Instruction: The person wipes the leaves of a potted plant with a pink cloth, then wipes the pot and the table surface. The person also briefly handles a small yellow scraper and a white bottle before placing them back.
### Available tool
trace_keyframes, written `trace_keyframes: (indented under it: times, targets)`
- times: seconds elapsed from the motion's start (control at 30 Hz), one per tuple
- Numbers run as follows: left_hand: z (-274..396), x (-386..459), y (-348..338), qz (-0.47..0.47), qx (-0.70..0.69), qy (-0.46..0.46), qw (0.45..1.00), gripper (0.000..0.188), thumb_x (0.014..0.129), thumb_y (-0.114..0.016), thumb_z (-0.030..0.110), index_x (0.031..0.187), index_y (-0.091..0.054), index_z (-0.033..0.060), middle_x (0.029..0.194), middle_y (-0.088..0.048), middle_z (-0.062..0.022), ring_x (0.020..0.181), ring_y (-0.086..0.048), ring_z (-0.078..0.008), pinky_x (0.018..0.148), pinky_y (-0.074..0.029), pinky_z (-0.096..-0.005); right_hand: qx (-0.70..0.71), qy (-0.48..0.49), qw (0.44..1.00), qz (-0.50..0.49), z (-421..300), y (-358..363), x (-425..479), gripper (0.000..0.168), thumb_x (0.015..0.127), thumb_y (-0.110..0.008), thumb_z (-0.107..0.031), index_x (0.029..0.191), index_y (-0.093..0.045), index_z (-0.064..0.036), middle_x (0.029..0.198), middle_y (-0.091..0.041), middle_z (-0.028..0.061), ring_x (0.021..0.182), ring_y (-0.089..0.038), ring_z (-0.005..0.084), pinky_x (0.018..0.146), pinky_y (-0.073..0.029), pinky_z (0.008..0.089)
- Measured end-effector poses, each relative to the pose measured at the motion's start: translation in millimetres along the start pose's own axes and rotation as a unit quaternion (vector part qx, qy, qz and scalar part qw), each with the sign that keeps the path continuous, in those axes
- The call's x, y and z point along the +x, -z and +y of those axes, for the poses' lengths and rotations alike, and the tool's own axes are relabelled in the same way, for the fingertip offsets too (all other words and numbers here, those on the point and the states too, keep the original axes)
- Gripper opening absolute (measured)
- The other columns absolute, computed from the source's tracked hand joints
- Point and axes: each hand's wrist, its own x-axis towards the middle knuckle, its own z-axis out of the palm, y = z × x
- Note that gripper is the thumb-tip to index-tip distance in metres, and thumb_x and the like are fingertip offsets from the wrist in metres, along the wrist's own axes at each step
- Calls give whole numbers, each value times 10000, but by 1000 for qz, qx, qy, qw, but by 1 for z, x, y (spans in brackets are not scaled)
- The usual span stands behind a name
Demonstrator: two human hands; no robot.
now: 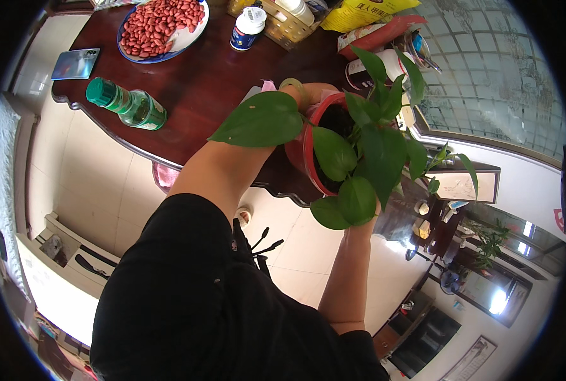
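Observation:
A red plastic flowerpot (306,152) with dark soil holds a leafy pothos plant (383,147), tilted over the table's near edge. My left hand (317,90), with a pale bangle at the wrist, reaches around the pot's far left side. Pink cloth (268,86) shows on both sides of this hand, between it and the pot. My right hand (377,210) is at the pot's right side, where leaves hide most of the fingers; it appears to support the pot.
On the dark red wooden table (192,90) are a green bottle (142,109), a phone (75,64), a plate of red peanuts (187,40), a blue-and-white pill bottle (248,28) and a basket (278,21). A dark-labelled jar (375,69) lies beside a red packet (383,33). Patterned glass (497,71) borders the right.

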Motion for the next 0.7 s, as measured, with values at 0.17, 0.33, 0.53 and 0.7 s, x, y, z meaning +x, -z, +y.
trace_keyframes:
  times: [0.17, 0.33, 0.53, 0.7]
  targets:
    - [12, -33, -27, 67, 79, -151, 983, 255, 904, -591, 221, 1054, -656, 25, 1020, -657, -49, 864, -620, -144, 780, -482, -289, 35, 42, 997, -47, -3, -2, -1, 247, 915, -495, -70, 1140, -550, 17, 1044, -630, 64, 878, -606, 126, 744, -487, 243]
    - [0, -57, -28, 135, 157, -274, 939, 336, 962, -489, 307, 1152, -588, 49, 1151, -607, -48, 990, -567, -152, 902, -421, -304, 24, -24, 999, -27, -6, 1, 3, 255, 902, -510, -62, 1142, -557, 11, 1026, -635, 57, 857, -611, 121, 717, -487, 232]
    - [-2, -115, -83, 289, 20, -266, 920, 360, 992, -421, 307, 1221, -537, 55, 1137, -594, -57, 1026, -563, -166, 939, -429, -329, -49, 63, 995, -59, 0, 2, 6, 265, 885, -533, -69, 1134, -559, 15, 1008, -642, 52, 845, -612, 116, 719, -486, 238]
    - [-34, -130, -123, 301, -205, -325, 873, 375, 999, -397, 234, 1323, -426, 46, 1210, -542, -76, 1099, -527, -183, 975, -402, -303, -41, 49, 997, -48, 11, 12, 12, 283, 933, -473, -167, 1172, -547, -33, 1025, -627, 61, 874, -624, 150, 722, -523, 266]
